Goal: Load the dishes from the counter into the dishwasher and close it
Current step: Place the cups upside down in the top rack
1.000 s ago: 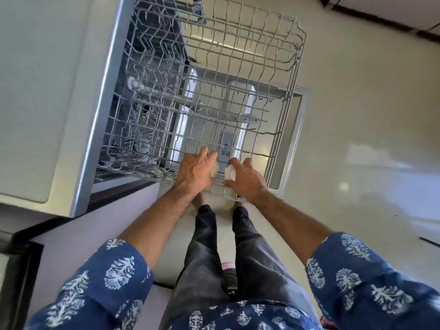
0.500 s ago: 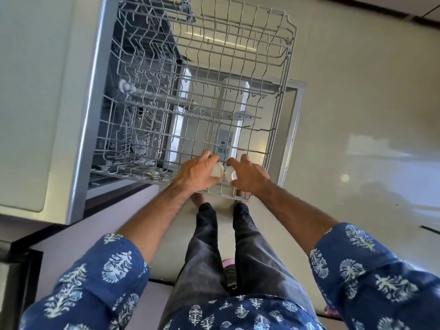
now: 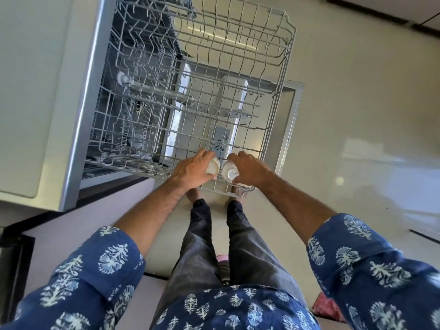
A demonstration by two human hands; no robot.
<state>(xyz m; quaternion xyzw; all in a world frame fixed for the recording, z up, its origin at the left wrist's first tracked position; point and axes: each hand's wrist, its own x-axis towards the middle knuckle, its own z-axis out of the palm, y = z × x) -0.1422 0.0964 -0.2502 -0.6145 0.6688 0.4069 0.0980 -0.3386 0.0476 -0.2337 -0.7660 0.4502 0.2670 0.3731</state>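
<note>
At the frame's centre I hold one small white cup [image 3: 213, 166] in my left hand [image 3: 192, 171] and another cup [image 3: 230, 173] in my right hand [image 3: 250, 169], each grip curled round its cup, tipping them base-up onto the pulled-out rack [image 3: 281, 96] so they drain.

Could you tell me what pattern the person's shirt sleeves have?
Blue shirt sleeves with white leaf-like prints, clearest in the head view.

Both arms reach forward and down, left hand [image 3: 193, 169] and right hand [image 3: 250, 169] side by side, fingers curled in grips.

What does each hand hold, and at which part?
Left hand grips a white cup round its side; right hand grips another cup likewise.
</note>
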